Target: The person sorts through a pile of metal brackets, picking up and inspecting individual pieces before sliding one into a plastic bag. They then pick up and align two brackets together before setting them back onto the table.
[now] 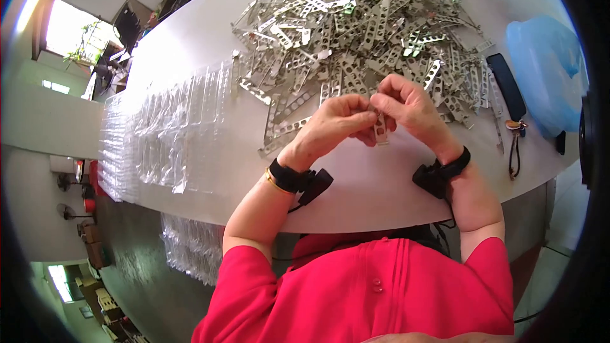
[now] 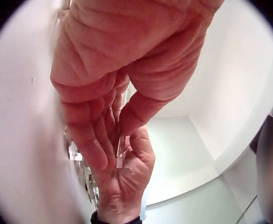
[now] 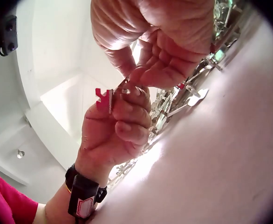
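Note:
A small metal strip with round holes (image 1: 381, 131) is held between the two hands, close over the near edge of the metal pile. My left hand (image 1: 332, 126) pinches it between thumb and fingers. From the other side, my right hand (image 1: 412, 109) pinches it near its upper end. In the right wrist view the notched end of the strip (image 3: 105, 100) sticks out beside the left hand's curled fingers. The left wrist view shows its lower end (image 2: 123, 169) in front of the right palm. Fingers hide the rest of the strip.
A large heap of similar perforated metal strips (image 1: 356, 32) covers the table's far middle. Clear plastic trays (image 1: 168, 121) stand stacked at left. At right lie a blue plastic bag (image 1: 546, 70), a dark case (image 1: 506, 86) and a corded key-like item (image 1: 515, 128). The white table (image 1: 381, 209) curves along the near side.

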{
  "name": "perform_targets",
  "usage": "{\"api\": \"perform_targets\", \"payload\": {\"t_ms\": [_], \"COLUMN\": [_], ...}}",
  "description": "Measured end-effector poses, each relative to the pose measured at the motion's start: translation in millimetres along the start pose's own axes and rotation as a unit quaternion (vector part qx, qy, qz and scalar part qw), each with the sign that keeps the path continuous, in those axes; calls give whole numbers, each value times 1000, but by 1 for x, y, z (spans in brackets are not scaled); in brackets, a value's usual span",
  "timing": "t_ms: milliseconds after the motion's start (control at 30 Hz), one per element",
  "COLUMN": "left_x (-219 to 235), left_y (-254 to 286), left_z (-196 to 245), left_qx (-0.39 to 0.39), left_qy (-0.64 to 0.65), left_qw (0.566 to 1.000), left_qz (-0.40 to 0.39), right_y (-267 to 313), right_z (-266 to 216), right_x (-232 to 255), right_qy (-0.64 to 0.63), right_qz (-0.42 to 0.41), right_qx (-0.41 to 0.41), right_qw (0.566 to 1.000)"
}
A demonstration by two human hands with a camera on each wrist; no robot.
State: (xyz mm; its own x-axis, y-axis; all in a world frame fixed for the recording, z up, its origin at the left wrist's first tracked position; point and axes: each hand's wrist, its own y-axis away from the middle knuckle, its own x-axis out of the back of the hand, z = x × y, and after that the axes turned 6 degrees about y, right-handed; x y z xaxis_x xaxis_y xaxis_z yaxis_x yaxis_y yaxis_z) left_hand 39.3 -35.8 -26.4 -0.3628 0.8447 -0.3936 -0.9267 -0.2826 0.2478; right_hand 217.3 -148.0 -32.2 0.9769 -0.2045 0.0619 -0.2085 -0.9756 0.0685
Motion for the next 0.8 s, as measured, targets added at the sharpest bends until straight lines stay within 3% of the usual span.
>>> {"api": "perform_targets", "payload": {"t_ms": [133,267,300,367,400,467,533,600,667,733,800], "left_x": [2,21,31,50,51,50,46,45,40,41,44], "left_y": [13,34,41,53,59,73,79,78,71,64,60], "left_z": [29,56,56,51,51,45,37,27,20,10,7], "left_qx": [-34,-71,-71,-104,-104,-62,-48,-78,-83,-111,-109], "left_qy": [-99,-242,-245,-413,-415,-557,-540,-574,-609,-662,-647], "left_qw": [991,937,936,864,864,785,794,776,753,704,720], "left_qz": [88,242,240,267,265,265,275,249,235,233,226], "right_y": [0,1,1,0,0,0,-1,-1,-2,-1,-1], "right_z": [-1,-8,-7,-5,-4,-4,-3,-1,-1,0,1], "right_x": [-2,-2,-1,0,0,0,0,-1,-3,-3,-2], "right_qy": [-44,-83,-86,-93,-97,-99,-101,-85,-80,-74,-83], "right_qz": [25,31,33,35,35,34,33,35,31,30,30], "right_qx": [24,21,22,23,22,23,25,23,21,18,28], "right_qw": [998,996,995,995,994,994,994,995,996,997,996]}}
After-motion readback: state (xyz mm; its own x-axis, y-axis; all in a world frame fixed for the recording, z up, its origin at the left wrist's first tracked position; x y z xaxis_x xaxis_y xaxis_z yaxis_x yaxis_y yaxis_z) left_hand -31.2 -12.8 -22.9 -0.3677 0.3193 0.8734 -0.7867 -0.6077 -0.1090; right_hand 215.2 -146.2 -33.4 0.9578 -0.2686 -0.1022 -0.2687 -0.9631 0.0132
